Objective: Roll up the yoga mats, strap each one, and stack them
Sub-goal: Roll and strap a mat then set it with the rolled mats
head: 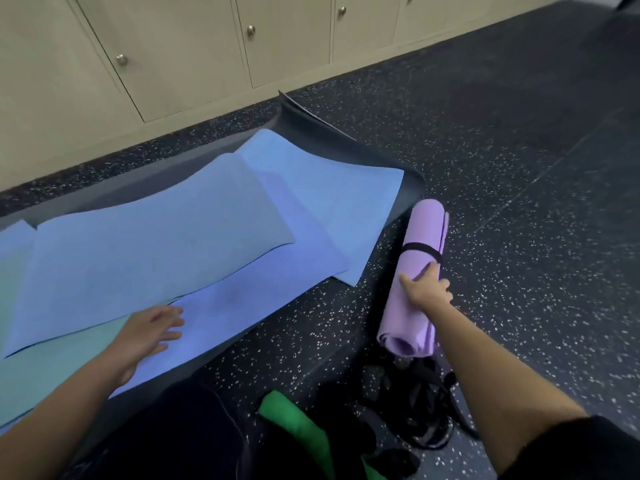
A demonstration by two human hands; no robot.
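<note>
Looking down at a dark speckled floor beside pale cabinets. Flat mats lie overlapped on the left: a dark mat underneath with its far corner curling up, blue mats fanned on top, and a teal mat at the near left edge. Their long axis runs across the view, left to right. The right-hand short ends are in sight and the left ends are out of frame.

On the floor just right of those ends lies a purple roll, bound by a black strap around its far half. Its long axis points away from the person, leaning slightly right, roughly crosswise to the flat mats. The open spiral end faces the person.

Near the person's lap sit a loose heap of black straps, just beside the roll's near end, and a green cloth.

The left hand rests on a blue mat, fingers straight and spread, gripping nothing. The right hand lies on top of the roll, just nearer than the strap. Its fingers curl over the roll's right side and its thumb spreads to the left, holding it.

The roll looks finished, so it probably only needs setting aside to begin the stack. The right hand is the nearer one, directly over the roll's middle. The left hand is placed well for rolling the flat mats.
</note>
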